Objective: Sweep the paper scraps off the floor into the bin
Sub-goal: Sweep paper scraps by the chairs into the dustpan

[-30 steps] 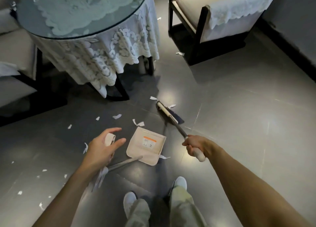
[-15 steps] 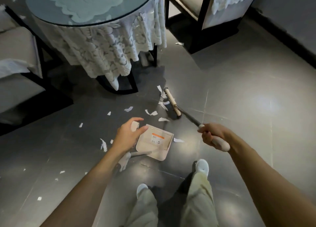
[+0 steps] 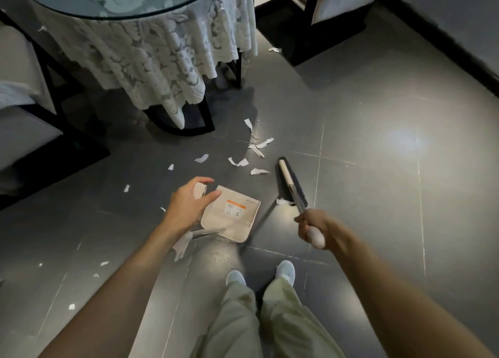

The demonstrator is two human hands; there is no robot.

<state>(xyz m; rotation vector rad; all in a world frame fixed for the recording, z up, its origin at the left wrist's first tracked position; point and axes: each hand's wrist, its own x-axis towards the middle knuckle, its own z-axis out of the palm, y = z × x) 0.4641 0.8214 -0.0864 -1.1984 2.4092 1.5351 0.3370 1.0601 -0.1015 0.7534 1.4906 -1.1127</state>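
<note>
The left hand (image 3: 189, 205) is cupped over the cream top of the dustpan's handle (image 3: 200, 190), with the thumb and forefinger curved round it. The dustpan (image 3: 232, 214) stands on the floor (image 3: 378, 195) just right of that hand, showing a cream face with an orange-striped label. The right hand (image 3: 316, 229) is closed in a fist round the white end of the broom (image 3: 293, 187). The broom's shaft runs forward and left from the fist to a cream head with dark bristles, down on the floor between the two hands and a little ahead of them. The hands are well apart, each on its own tool. Most scraps (image 3: 239, 162) lie ahead of the left hand and left of the broom head. One scrap touches the bristles near the right hand, and a few small bits lie scattered left of the left forearm. Farther ahead of the left hand is a round glass table (image 3: 113, 6) with a lace cloth (image 3: 162, 60). A dark-framed chair (image 3: 337, 14) is far ahead of the right hand. Two pale shoes (image 3: 286, 268) show below and between the hands.
</note>
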